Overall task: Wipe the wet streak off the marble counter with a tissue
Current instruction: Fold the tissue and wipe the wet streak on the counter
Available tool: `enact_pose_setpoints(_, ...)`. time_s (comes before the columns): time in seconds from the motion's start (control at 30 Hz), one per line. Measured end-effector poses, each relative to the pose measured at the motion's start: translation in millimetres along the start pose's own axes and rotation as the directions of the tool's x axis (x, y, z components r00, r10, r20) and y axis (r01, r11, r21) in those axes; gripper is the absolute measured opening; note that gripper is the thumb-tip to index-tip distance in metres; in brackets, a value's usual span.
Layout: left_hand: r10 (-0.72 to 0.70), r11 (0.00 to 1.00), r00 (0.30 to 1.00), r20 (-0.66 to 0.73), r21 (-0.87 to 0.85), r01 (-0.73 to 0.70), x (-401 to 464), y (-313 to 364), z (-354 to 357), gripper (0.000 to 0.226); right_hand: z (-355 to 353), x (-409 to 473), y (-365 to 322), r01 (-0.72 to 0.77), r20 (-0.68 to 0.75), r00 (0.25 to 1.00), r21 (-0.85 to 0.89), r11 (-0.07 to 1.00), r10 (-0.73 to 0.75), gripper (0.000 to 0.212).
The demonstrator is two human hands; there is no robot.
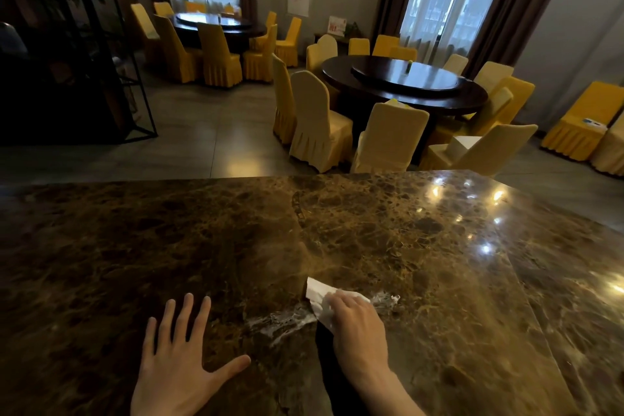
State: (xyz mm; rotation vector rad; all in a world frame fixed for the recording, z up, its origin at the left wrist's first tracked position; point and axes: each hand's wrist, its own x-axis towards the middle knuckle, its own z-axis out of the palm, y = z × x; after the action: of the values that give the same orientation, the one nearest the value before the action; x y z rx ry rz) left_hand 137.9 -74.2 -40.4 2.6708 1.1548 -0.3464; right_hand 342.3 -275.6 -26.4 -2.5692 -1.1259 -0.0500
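A brown marble counter (pixel 422 246) fills the lower half of the head view. A pale wet streak (pixel 280 322) runs across it near the front, from lower left up to a shiny patch at the right. My right hand (pixel 354 324) presses a white tissue (pixel 319 295) flat onto the middle of that streak, and the tissue's corner sticks out beyond my fingers. My left hand (pixel 182 358) lies flat on the marble to the left of the streak, fingers spread, holding nothing.
Beyond the counter's far edge lies a dining room with two dark round tables (pixel 405 84) ringed by several yellow-covered chairs (pixel 317 125). A dark metal shelf frame (pixel 84 44) stands at the left. A seam (pixel 300 230) runs across the counter top.
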Motion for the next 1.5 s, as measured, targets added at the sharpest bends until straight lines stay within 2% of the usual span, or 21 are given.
enact_pose_setpoints(0.07,0.003,1.000,1.000,-0.007,-0.007,-0.003,1.0,-0.5,1.5,0.142,-0.1,1.9,2.6,0.001,-0.008,1.000,-0.026,1.000,-0.001,0.030)
enact_pose_setpoints(0.2,0.004,1.000,1.000,-0.014,-0.011,-0.004,0.9,-4.7,5.0,0.141,2.4,1.9,-13.9,0.076,0.042,0.996,-0.005,0.997,-0.075,0.020)
enact_pose_setpoints(0.27,0.001,1.000,1.000,-0.013,-0.008,-0.001,0.8,-5.7,6.0,0.140,3.8,-1.1,-26.9,0.123,0.049,0.991,0.057,0.991,-0.126,0.019)
enact_pose_setpoints(0.4,0.008,1.000,1.000,-0.012,-0.008,-0.008,0.3,-6.0,4.6,0.141,8.2,-1.3,-50.6,0.170,0.036,0.983,0.225,0.959,-0.183,0.031)
enact_pose_setpoints(0.47,0.008,1.000,1.000,-0.005,-0.001,-0.008,0.1,-5.8,3.2,0.143,11.3,-1.9,-61.8,0.271,0.075,0.951,0.271,0.924,-0.301,0.036)
enact_pose_setpoints(0.53,0.006,1.000,1.000,0.000,-0.002,-0.006,0.1,-6.1,2.5,0.144,15.9,-5.2,-64.5,0.395,0.140,0.891,0.227,0.890,-0.431,0.036)
enact_pose_setpoints(0.57,0.007,1.000,1.000,-0.004,-0.004,-0.007,0.1,-6.3,2.7,0.144,17.5,-6.0,-59.8,0.413,0.157,0.883,0.192,0.890,-0.443,0.037)
enact_pose_setpoints(0.63,0.005,1.000,1.000,0.001,-0.012,-0.005,0.1,-6.7,3.0,0.144,16.9,-4.4,-40.1,0.307,0.144,0.934,0.146,0.941,-0.327,0.043)
enact_pose_setpoints(0.7,0.005,1.000,1.000,0.009,-0.019,-0.005,0.1,-6.3,2.3,0.144,9.5,-2.0,-15.2,0.105,0.081,0.990,0.111,0.988,-0.115,0.045)
enact_pose_setpoints(0.77,0.005,1.000,1.000,0.016,-0.012,-0.004,0.1,-5.5,1.1,0.144,1.2,0.6,5.9,-0.070,0.028,0.997,0.076,0.995,0.068,0.042)
enact_pose_setpoints(0.83,0.001,1.000,1.000,0.020,-0.012,0.000,-0.3,-4.5,-0.1,0.144,-1.3,0.5,14.0,-0.164,0.015,0.986,0.032,0.986,0.164,0.046)
enact_pose_setpoints(0.93,-0.004,1.000,1.000,0.026,-0.010,0.004,-1.9,-3.6,-1.7,0.145,7.3,-4.1,-3.3,-0.114,0.063,0.992,0.021,0.993,0.112,0.051)
enact_pose_setpoints(1.0,-0.006,1.000,0.999,0.033,-0.008,0.007,-2.2,-2.6,-3.3,0.146,15.7,-7.4,-21.5,0.045,0.101,0.993,0.079,0.996,-0.053,0.054)
enact_pose_setpoints(1.07,-0.008,1.000,0.999,0.036,-0.001,0.008,-2.1,-1.7,-4.5,0.147,16.0,-6.5,-26.9,0.158,0.117,0.978,0.125,0.979,-0.173,0.047)
enact_pose_setpoints(1.13,-0.011,1.000,0.999,0.039,-0.003,0.012,-1.6,-1.0,-5.2,0.147,8.5,-3.7,-11.3,0.035,0.067,0.997,0.150,0.988,-0.046,0.043)
enact_pose_setpoints(1.23,-0.011,1.000,0.999,0.039,-0.007,0.011,-0.7,-1.1,-3.9,0.146,-5.4,2.7,34.7,-0.224,0.012,0.975,0.076,0.972,0.224,0.053)
enact_pose_setpoints(1.3,-0.010,1.000,0.999,0.041,-0.007,0.010,0.1,-2.1,-3.6,0.146,-11.0,7.0,49.4,-0.274,0.004,0.962,0.021,0.961,0.274,0.058)
enact_pose_setpoints(1.4,-0.016,1.000,0.999,0.052,-0.002,0.016,0.7,-1.5,-4.0,0.147,-1.7,5.3,34.6,-0.248,-0.006,0.969,0.031,0.968,0.248,0.060)
enact_pose_setpoints(1.5,-0.025,1.000,0.998,0.057,0.007,0.024,0.2,-0.6,-5.7,0.148,13.1,-3.3,3.9,-0.007,0.008,1.000,0.140,0.990,0.006,0.054)
